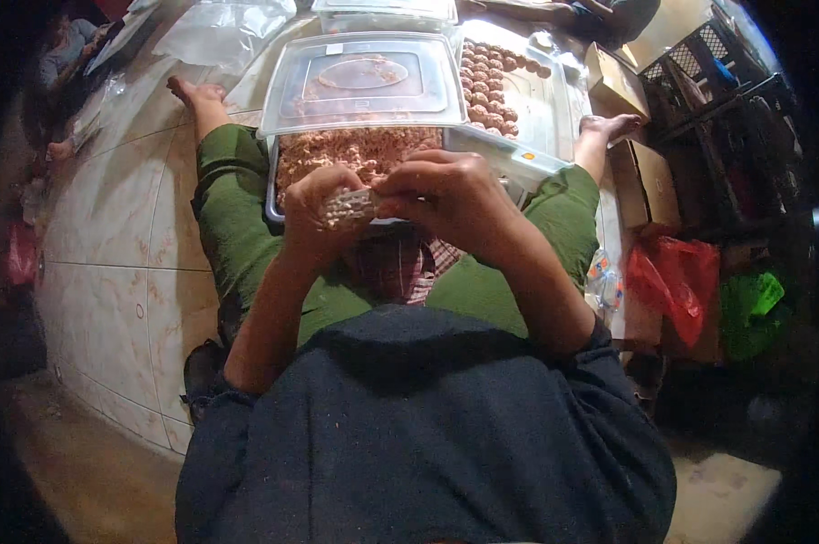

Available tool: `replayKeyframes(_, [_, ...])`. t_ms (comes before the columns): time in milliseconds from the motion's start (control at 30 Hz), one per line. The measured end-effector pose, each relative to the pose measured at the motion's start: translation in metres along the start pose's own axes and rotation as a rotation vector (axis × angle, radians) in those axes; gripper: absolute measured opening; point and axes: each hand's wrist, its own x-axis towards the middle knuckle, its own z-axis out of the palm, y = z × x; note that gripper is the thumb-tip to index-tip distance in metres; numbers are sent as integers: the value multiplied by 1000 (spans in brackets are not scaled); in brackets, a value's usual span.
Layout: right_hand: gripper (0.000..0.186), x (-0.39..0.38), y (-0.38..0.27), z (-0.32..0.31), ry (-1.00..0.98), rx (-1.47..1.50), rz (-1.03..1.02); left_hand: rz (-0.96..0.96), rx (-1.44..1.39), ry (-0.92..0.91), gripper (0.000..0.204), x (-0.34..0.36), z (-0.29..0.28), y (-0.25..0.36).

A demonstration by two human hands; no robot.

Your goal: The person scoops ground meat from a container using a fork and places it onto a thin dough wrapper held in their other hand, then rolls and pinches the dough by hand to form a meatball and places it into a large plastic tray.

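Note:
My left hand [317,201] is closed around a small whitish, see-through piece with a ribbed, lumpy surface [348,208]; its exact kind cannot be made out. Bent over from the right, my right hand [455,192] has its fingers pinched together at that piece's right edge, and what lies between the fingertips is hidden. Both hands are just above the near side of a tub [273,195] between my legs. A crumbly reddish-brown mixture [364,152] fills it. The clear plastic lid [291,91] rests over the tub's far part.
Right of the tub, a clear tray [545,118] bears rows of round brown balls [486,86]. Beyond stands another clear container [387,11]. A plastic bag [223,36] lies at far left. Cardboard boxes [645,186], a red bag [677,281] and a dark rack [708,100] line the right.

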Motion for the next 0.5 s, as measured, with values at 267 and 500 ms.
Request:
replayKeyframes(267, [15,-13,18,-15,182,190,131,-62,-75,103,22,1,4,3])
replayKeyframes(500, [18,-39,27,38,161,240,232,-53,-295,-65,23,-4,14,-25])
